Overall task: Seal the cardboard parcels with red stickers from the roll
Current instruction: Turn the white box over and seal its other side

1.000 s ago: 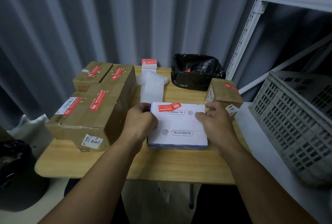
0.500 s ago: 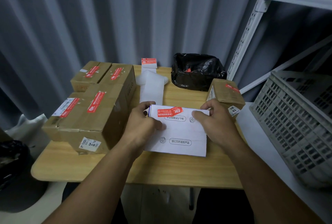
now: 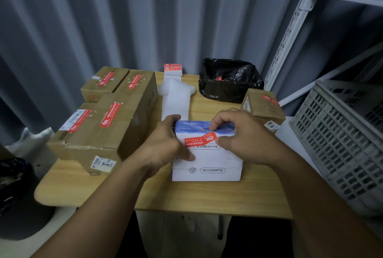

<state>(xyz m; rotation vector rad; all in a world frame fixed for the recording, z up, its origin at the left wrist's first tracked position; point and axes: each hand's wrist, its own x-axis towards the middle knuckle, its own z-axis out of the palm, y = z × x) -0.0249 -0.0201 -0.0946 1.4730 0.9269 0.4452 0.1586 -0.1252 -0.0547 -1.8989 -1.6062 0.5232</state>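
Your left grip clasps the box, likely light and stiff, by its side; your right grip pinches the flimsy sticker over its edge.

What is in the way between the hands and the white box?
Nothing visible. The left hand holds the white box at its left side, and the right hand pinches its top edge beside the red sticker.
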